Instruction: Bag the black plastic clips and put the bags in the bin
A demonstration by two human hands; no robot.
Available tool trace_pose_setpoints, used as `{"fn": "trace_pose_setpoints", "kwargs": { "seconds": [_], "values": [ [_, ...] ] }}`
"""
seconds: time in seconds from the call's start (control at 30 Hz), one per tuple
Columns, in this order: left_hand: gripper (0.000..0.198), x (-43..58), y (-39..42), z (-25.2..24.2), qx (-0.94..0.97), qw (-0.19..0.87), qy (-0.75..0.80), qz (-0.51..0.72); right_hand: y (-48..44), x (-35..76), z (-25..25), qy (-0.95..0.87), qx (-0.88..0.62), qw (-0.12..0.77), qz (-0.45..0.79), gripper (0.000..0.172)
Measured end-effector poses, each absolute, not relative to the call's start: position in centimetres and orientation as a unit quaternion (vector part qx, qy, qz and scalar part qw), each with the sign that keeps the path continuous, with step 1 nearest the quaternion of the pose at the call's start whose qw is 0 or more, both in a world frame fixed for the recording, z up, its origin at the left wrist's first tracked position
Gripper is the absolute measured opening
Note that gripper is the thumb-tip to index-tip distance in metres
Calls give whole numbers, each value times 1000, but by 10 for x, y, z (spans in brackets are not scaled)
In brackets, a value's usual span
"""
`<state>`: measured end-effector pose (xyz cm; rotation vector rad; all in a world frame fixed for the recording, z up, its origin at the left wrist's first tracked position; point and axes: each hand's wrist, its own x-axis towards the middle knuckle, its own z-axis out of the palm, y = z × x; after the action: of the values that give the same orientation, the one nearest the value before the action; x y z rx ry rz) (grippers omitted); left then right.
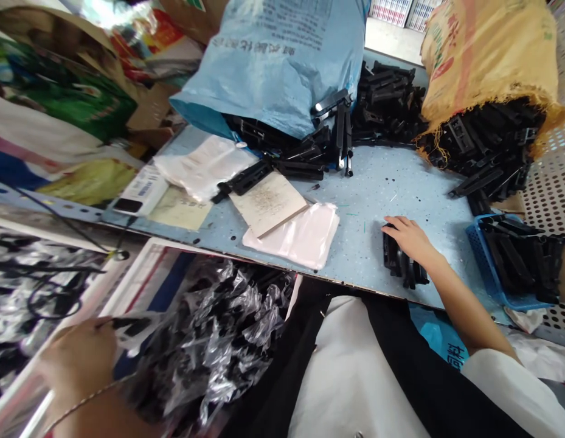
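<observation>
Lying under the right hand [410, 238]: a row of narrow black plastic parts [403, 267], side by side at the near edge of the pale blue speckled surface [373, 182], right of the frame's centre; probably set there for a short reach.
Right hand: over the row's far end, fingers close to one another and bent over the parts, perhaps to hold the row together; the thumb is not clear, so I cannot tell whether they grip or only rest.
Left hand [79, 353]: lower left, blurred, at a clear plastic bag with a dark piece inside [138, 328]; the blur hides whether the fingers pinch its end.
Heap of bagged black pieces [227, 328]: lower left of centre, in a white-rimmed crate [129, 271] below the surface's edge, likely low for access from above.
Stack of flat translucent bags [305, 240]: mid-frame; a beige square board [268, 204] overlaps its left side, perhaps as a weight against sliding.
Light blue printed sack [282, 61]: top centre, on its side, loose black parts [341, 134] at its mouth, presumably within easy reach that way.
Orange-yellow woven sack [492, 55]: upper right, frayed mouth over more black parts [483, 134].
Blue plastic basket [480, 261]: right edge, apparently containing its filling of black parts.
</observation>
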<state>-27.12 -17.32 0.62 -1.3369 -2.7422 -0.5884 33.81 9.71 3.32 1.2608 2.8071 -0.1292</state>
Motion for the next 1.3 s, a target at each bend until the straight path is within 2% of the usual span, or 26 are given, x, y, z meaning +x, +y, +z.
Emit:
{"fn": "trace_pose_setpoints", "kwargs": {
  "seconds": [0.1, 0.2, 0.33, 0.47, 0.57, 0.67, 0.77, 0.9, 1.0, 1.07, 1.13, 1.23, 1.3],
  "values": [
    [13, -246, -141, 3, -432, -17, -880, -197, 106, 336, 35, 922, 379, 40, -65, 36],
    [24, -182, -88, 3, -465, -28, -839, -282, 110, 330, 38, 920, 376, 16, -114, 28],
    [19, -65, -15, -4, -561, -100, -759, -316, 109, 309, 39, 872, 415, -85, -245, 29],
    [11, 8, 32, -13, -679, -127, -657, -304, 101, 282, 33, 716, 491, -224, -443, 29],
    [13, 6, 49, -11, -644, -201, -679, -289, 92, 261, 26, 552, 495, -316, -593, 34],
    [18, -17, 56, -4, -591, -296, -693, -289, 86, 238, 24, 436, 454, -356, -691, 33],
    [21, -30, 58, 1, -580, -343, -681, -288, 84, 210, 26, 379, 407, -368, -746, 29],
    [9, -26, 56, 1, -566, -359, -678, -301, 85, 175, 26, 318, 330, -382, -803, 22],
    [12, -23, 52, 4, -537, -369, -694, -306, 88, 156, 17, 289, 304, -394, -818, 23],
    [10, -27, 46, 10, -539, -365, -687, -324, 91, 149, 8, 276, 330, -398, -810, 28],
    [7, -35, 38, 19, -585, -304, -666, -349, 94, 146, -1, 256, 367, -404, -798, 33],
    [24, -48, 29, 30, -693, -145, -634, -310, 92, 155, -6, 233, 393, -413, -788, 33],
    [31, -54, 30, 30, -735, -94, -625, -247, 82, 170, -4, 235, 391, -398, -796, 29]
  ]
}}
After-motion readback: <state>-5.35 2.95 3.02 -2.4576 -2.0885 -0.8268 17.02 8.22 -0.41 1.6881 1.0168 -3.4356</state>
